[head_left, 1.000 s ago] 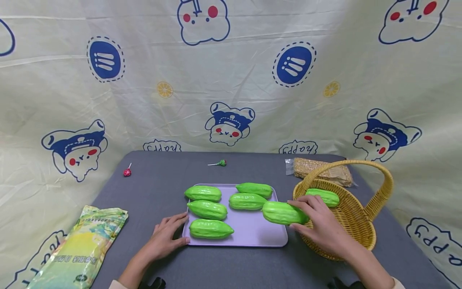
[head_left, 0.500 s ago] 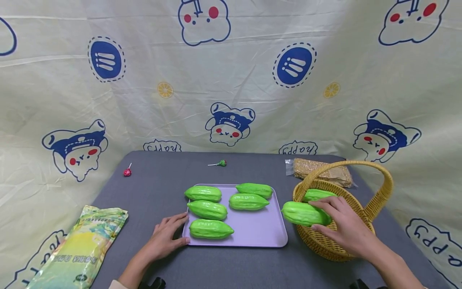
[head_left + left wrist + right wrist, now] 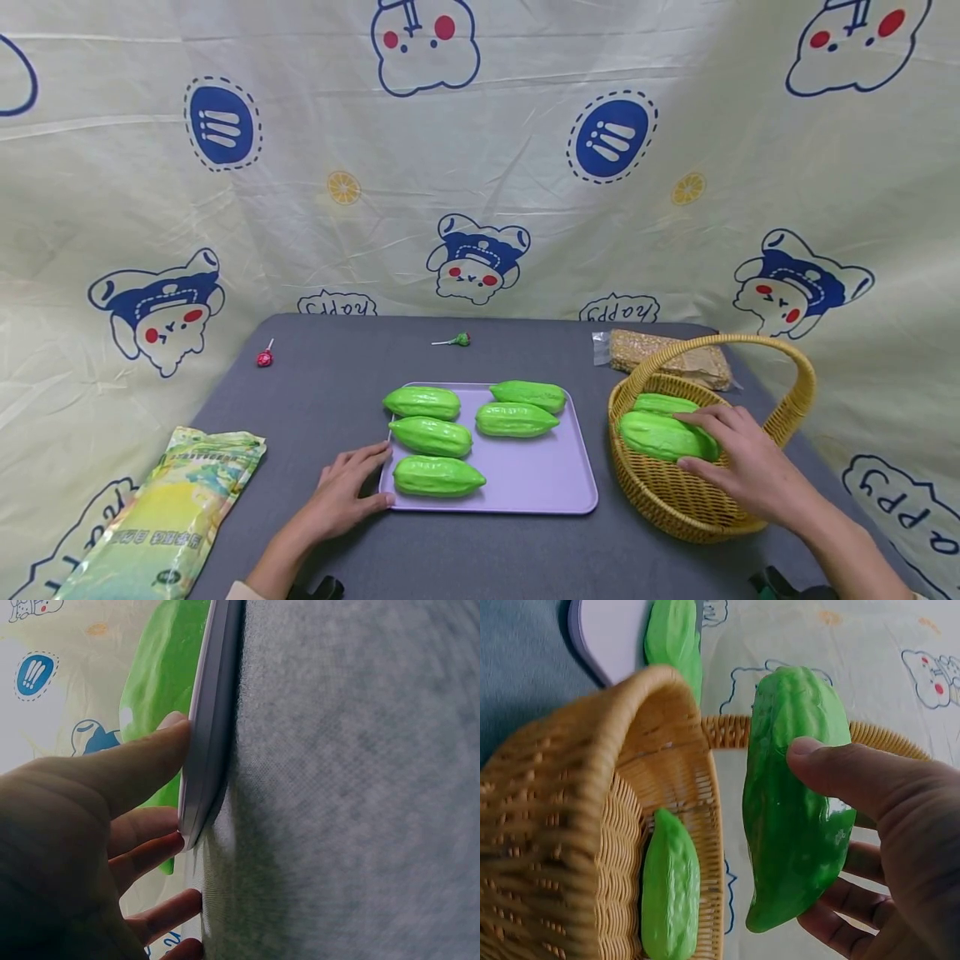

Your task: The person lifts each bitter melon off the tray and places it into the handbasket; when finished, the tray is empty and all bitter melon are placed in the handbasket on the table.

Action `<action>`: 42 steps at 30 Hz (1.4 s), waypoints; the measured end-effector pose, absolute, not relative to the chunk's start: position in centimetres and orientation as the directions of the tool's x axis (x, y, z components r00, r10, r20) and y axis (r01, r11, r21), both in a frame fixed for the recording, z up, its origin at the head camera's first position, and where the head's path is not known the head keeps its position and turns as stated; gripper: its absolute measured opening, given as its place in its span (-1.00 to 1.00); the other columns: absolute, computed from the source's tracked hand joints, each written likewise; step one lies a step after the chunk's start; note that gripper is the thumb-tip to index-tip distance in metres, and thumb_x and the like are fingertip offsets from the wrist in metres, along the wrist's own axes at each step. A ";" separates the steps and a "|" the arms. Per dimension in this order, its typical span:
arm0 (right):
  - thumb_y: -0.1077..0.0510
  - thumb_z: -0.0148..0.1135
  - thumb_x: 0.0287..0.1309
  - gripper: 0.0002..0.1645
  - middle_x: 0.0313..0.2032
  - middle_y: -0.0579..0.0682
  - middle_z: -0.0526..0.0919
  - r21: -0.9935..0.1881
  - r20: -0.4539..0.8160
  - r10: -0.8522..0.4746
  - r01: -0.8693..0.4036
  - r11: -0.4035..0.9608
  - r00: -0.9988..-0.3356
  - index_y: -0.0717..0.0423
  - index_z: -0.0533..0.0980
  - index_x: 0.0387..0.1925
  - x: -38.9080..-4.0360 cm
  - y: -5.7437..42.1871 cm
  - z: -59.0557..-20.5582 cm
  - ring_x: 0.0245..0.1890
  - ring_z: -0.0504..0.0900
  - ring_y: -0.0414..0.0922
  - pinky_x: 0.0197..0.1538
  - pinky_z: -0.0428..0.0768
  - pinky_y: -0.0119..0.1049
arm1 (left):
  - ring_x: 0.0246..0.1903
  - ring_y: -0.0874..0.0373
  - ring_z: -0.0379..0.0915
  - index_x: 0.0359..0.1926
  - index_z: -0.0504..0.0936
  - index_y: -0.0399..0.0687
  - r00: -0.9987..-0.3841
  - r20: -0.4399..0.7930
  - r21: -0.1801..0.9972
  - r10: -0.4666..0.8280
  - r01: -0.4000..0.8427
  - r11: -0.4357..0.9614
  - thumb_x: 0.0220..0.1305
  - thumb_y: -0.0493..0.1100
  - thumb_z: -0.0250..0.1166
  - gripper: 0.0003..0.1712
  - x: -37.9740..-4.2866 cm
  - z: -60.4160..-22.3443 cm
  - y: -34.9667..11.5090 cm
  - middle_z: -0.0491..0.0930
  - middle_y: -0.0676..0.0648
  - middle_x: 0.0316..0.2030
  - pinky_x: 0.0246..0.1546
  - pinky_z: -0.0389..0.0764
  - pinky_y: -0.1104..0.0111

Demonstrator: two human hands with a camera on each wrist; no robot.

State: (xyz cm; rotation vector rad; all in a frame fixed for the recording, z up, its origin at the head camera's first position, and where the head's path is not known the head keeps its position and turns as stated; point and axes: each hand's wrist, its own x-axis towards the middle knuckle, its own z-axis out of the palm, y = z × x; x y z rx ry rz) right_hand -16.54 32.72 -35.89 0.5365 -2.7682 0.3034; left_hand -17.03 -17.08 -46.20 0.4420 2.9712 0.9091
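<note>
My right hand (image 3: 750,458) grips a green ridged bitter melon (image 3: 663,435) over the wicker basket (image 3: 637,492). In the right wrist view the thumb lies across this bitter melon (image 3: 799,802), with fingers behind it. Another bitter melon (image 3: 671,889) lies inside the basket. My left hand (image 3: 345,492) touches the left edge of the lilac tray (image 3: 540,475), fingers spread. The left wrist view shows the thumb (image 3: 161,742) and two fingertips right at the tray's rim (image 3: 206,735). Several bitter melons rest on the tray, among them one (image 3: 438,475) nearest the left hand.
The basket's tall handle (image 3: 798,392) arches above its opening. Behind the basket lies a clear bag of grain (image 3: 667,357). A large yellow-green packet (image 3: 165,517) lies at the table's left. Farther back are a red lollipop (image 3: 264,357) and a green lollipop (image 3: 462,338).
The right hand has carried its bitter melon rightward from above the tray's right edge to over the basket. The left hand has stayed at the tray's edge.
</note>
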 end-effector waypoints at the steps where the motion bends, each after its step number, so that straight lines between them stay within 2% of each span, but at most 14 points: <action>1: -0.07 0.43 -0.06 -0.41 -0.12 0.04 0.54 -0.148 0.323 -0.324 -0.386 0.911 -0.889 0.07 0.53 0.01 -16.7 32.9 -35.9 -0.10 0.42 0.02 -0.15 0.40 -0.01 | 0.20 -0.07 0.24 0.26 0.42 -0.07 -0.960 0.079 0.549 0.268 0.266 0.793 0.05 0.06 0.38 -0.25 -17.0 -46.2 -17.1 0.36 -0.02 0.30 -0.01 0.24 0.03; 11: -0.15 0.38 -0.03 -0.35 -0.05 0.18 0.54 -0.167 0.240 -0.304 -0.348 0.923 -0.922 0.12 0.51 0.04 -17.9 34.3 -36.1 -0.04 0.42 0.14 -0.09 0.39 0.11 | 0.20 -0.07 0.24 0.26 0.42 -0.08 -0.959 0.086 0.548 0.270 0.272 0.791 0.05 0.05 0.38 -0.25 -17.0 -46.2 -17.1 0.36 -0.03 0.30 -0.02 0.25 0.03; 23: -0.03 0.42 -0.09 -0.36 -0.07 0.19 0.55 -0.142 0.191 -0.311 -0.339 0.930 -0.931 0.18 0.50 0.03 -20.1 35.0 -36.5 -0.09 0.46 0.10 -0.14 0.41 -0.01 | 0.21 -0.06 0.24 0.26 0.43 -0.07 -0.960 0.080 0.547 0.270 0.269 0.793 0.05 0.05 0.38 -0.26 -17.1 -46.2 -17.1 0.35 -0.02 0.31 0.00 0.24 0.01; 30: -0.04 0.42 -0.07 -0.35 -0.03 0.22 0.53 -0.145 0.171 -0.320 -0.345 0.927 -0.932 0.19 0.49 0.03 -21.0 35.1 -37.2 -0.03 0.44 0.17 -0.07 0.41 0.10 | 0.22 -0.06 0.23 0.26 0.43 -0.06 -0.963 0.061 0.553 0.264 0.252 0.794 0.05 0.06 0.38 -0.26 -17.1 -46.2 -17.0 0.35 -0.01 0.31 0.03 0.24 -0.03; 42: 0.00 0.42 -0.07 -0.41 -0.06 0.18 0.54 -0.149 0.136 -0.343 -0.361 0.920 -0.929 0.17 0.50 -0.01 -22.3 34.9 -38.1 -0.08 0.45 0.11 -0.11 0.42 0.06 | 0.23 -0.07 0.21 0.26 0.42 -0.07 -0.963 0.055 0.557 0.265 0.250 0.792 0.06 0.07 0.37 -0.25 -17.1 -46.2 -17.0 0.34 -0.01 0.31 0.04 0.23 -0.02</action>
